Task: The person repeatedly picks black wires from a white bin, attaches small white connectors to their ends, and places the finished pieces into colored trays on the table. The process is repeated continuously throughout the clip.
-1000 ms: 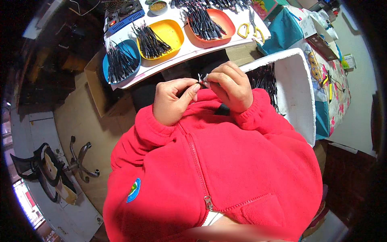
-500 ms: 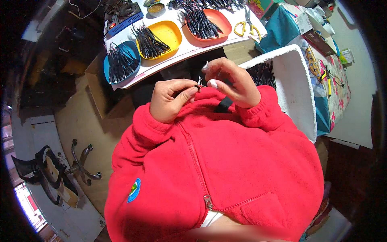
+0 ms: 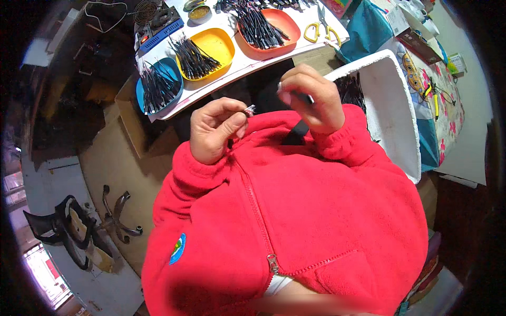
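Note:
My left hand [image 3: 215, 131] is closed in a pinch in front of my chest. Thin light and reddish wire ends [image 3: 250, 109] stick out between its thumb and forefinger. The rest of that piece is hidden by the fingers. To the right, my right hand [image 3: 315, 100] is raised with curled fingers. Its fingertips have whitish coverings, and a small dark piece with a pale tip [image 3: 311, 98] shows against the palm; its kind is unclear. The two hands are apart. Below the right hand a black strip [image 3: 296, 132] lies against my red jacket.
Bundles of black cables lie in a blue tray [image 3: 179, 67], a yellow tray [image 3: 227, 45] and an orange tray [image 3: 295, 34] on the white table. Yellow-handled scissors [image 3: 322, 26] lie beside them. A white foam box [image 3: 392, 105] with black cables stands at right. Yellow-handled pliers [image 3: 435, 100] are farther right.
My hands have moved apart: the left shifted slightly left with the wire ends, the right moved right and up a little. A dark piece now shows at the right palm.

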`<state>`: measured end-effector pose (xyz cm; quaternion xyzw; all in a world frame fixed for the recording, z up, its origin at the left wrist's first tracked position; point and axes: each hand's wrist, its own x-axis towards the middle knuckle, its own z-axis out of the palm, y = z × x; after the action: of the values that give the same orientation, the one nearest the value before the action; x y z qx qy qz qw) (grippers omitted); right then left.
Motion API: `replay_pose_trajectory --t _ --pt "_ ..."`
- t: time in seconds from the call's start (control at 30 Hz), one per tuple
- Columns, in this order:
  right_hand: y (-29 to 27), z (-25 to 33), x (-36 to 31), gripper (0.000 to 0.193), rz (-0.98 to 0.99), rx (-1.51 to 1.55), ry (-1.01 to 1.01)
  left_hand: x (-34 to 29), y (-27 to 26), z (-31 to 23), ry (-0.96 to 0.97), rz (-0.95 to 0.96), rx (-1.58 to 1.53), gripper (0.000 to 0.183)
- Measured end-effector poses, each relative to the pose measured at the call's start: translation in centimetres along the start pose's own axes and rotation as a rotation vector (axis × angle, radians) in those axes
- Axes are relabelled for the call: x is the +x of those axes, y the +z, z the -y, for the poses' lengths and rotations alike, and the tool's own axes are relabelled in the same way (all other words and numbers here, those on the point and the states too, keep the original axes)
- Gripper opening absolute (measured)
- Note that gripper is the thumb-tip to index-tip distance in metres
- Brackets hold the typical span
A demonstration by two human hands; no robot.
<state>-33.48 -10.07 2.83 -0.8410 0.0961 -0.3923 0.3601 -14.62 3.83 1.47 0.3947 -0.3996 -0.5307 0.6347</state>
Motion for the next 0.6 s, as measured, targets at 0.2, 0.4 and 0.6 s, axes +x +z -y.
replay_pose_trajectory --t 0.2,0.4,0.6 --pt "0.2 -0.8 0.4 0.034 0.01 -0.114 -0.153 0.5 -0.7 0.5 -0.121 0.026 -0.375 0.015" --pt "1.6 0.1 1.7 0.028 0.002 -0.005 -0.336 0.5 -0.1 0.4 -0.141 0.054 -0.361 0.015" --pt "1.7 0.8 1.4 0.024 0.05 0.035 -0.252 0.4 0.5 0.0 -0.121 0.077 -0.236 0.014"
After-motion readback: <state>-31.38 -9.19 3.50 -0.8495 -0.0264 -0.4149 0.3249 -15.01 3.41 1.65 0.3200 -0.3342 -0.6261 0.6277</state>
